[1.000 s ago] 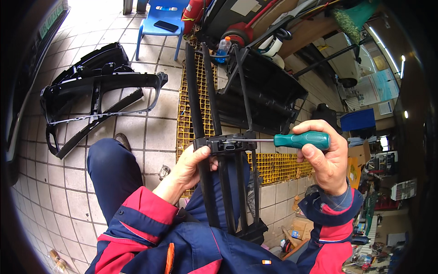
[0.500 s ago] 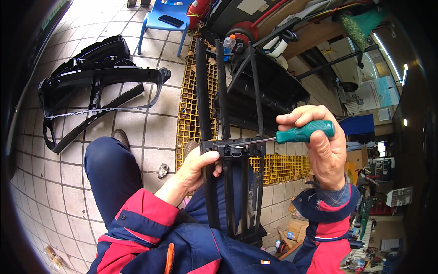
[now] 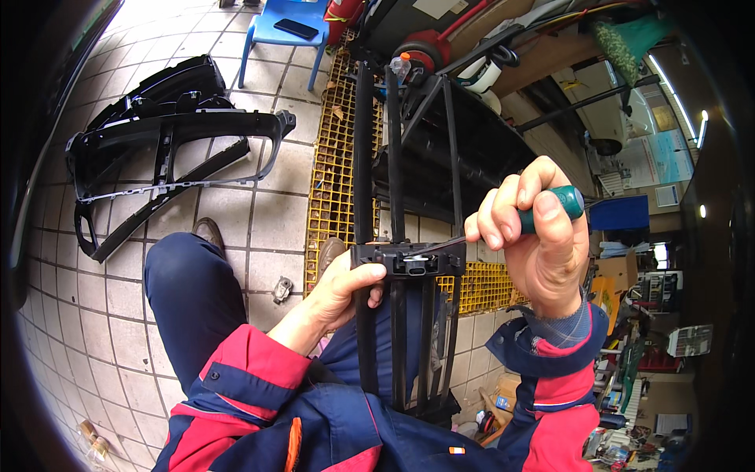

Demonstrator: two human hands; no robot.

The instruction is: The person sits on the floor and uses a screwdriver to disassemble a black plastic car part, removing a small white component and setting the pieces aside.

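A black slatted plastic grille (image 3: 399, 338) stands lengthwise before me, its lower end near my lap. Across its middle runs a black block (image 3: 415, 266) with a connector socket. My left hand (image 3: 334, 295) grips the grille at the left end of this block, thumb in front and fingertips curled round a slat. My right hand (image 3: 550, 252) is closed round the green handle of a screwdriver (image 3: 571, 203). Its thin shaft slants down to the left, and the tip meets the top of the block near the socket; the exact contact is too small to tell.
Black car trim frames (image 3: 169, 149) lie on the tiled floor at left. Further off are a blue chair (image 3: 275, 35) with a phone (image 3: 296, 29), a yellow floor grating (image 3: 326, 189) and a large black panel (image 3: 472, 157). A small metal part (image 3: 282, 289) lies near my left knee.
My right hand has swung the screwdriver handle up and rotated its grip, so the shaft slants more steeply. The grille has shifted slightly right, with my left hand still on it.
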